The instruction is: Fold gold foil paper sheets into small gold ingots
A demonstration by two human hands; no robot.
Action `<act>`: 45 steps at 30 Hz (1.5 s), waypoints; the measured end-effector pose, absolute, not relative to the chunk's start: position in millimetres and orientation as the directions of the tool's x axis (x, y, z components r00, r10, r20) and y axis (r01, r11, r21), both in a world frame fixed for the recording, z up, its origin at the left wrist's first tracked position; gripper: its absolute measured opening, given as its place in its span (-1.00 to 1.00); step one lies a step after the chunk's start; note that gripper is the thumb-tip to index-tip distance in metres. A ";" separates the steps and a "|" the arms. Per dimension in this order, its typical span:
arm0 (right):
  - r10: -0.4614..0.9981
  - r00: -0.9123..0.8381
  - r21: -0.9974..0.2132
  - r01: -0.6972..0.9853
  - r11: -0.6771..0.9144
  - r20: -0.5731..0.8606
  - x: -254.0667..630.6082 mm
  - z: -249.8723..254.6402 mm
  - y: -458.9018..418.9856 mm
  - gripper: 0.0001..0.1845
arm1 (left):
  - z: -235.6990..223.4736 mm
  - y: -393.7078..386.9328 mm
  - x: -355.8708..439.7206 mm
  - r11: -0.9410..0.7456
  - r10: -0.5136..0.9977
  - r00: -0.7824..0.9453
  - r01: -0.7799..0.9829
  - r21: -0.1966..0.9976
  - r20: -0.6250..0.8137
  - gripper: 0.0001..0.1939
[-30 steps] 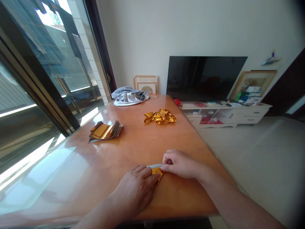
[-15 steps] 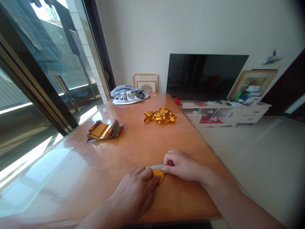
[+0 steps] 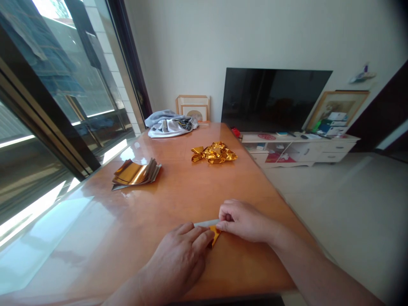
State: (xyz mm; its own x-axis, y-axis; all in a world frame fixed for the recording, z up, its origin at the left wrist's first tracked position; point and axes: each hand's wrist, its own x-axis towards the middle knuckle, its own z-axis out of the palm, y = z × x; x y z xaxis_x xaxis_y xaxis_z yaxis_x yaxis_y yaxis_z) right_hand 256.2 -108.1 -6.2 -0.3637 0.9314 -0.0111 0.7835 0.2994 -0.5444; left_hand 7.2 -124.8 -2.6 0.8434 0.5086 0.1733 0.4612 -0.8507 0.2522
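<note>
A sheet of gold foil paper [image 3: 215, 235], partly folded, lies on the wooden table near its front edge. Its pale strip shows along the far side, and much of it is hidden under my hands. My left hand [image 3: 183, 253] rests over the paper, its fingers bent and pressing it to the tabletop. Thumb and fingers of my right hand [image 3: 239, 219] are closed in a pinch at the paper's right end. Beyond my left hand sits a stack of gold foil sheets [image 3: 135, 173]. Folded gold foil pieces [image 3: 217, 153] lie in a heap farther back.
A bundle of grey cloth [image 3: 172, 125] is at the table's [image 3: 178, 191] far end. Framed pictures [image 3: 193, 106] lean on the wall. To the right, beyond the table edge, stand a low white cabinet [image 3: 318, 157] and a television [image 3: 276, 100]. A glass door is on the left.
The fingers of my left hand have shifted slightly right over the paper, covering more of its gold face. My right hand keeps its pinch in nearly the same place.
</note>
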 end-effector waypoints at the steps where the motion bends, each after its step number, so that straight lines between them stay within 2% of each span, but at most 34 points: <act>1: 0.931 -0.365 -0.542 0.784 0.302 -0.009 256.2 -6.0 -108.1 -0.77 | -2.3 -124.9 6.7 -0.851 0.507 0.844 0.457 0.257 0.178 -0.61; 6: 0.934 -0.358 -0.541 0.787 0.296 -0.009 256.4 -5.3 -108.6 -0.74 | -1.8 -125.3 4.9 -0.880 0.466 0.853 0.416 0.230 0.237 -0.61; 16: 0.936 -0.353 -0.564 0.772 0.293 0.003 257.4 -7.9 -109.1 -0.81 | -3.9 -123.7 7.0 -0.902 0.427 0.856 0.381 0.204 0.290 -0.63; 21: 0.919 -0.395 -0.664 0.687 0.296 0.002 269.0 -7.5 -109.4 -0.92 | -6.6 -123.1 6.1 -0.894 0.440 0.872 0.405 0.190 0.212 -0.61; 26: 0.918 -0.397 -0.710 0.651 0.270 -0.015 276.6 -8.2 -108.0 -0.86 | -6.5 -122.8 6.2 -0.880 0.465 0.874 0.439 0.180 0.142 -0.60; 35: 0.922 -0.387 -0.675 0.678 0.290 0.007 269.0 -6.1 -109.9 -0.94 | -3.1 -122.0 7.5 -0.875 0.465 0.876 0.432 0.217 0.131 -0.58; 45: 0.935 -0.354 -0.603 0.739 0.301 0.033 261.4 -8.1 -110.7 -0.90 | -4.7 -121.6 7.4 -0.866 0.482 0.863 0.442 0.233 0.152 -0.62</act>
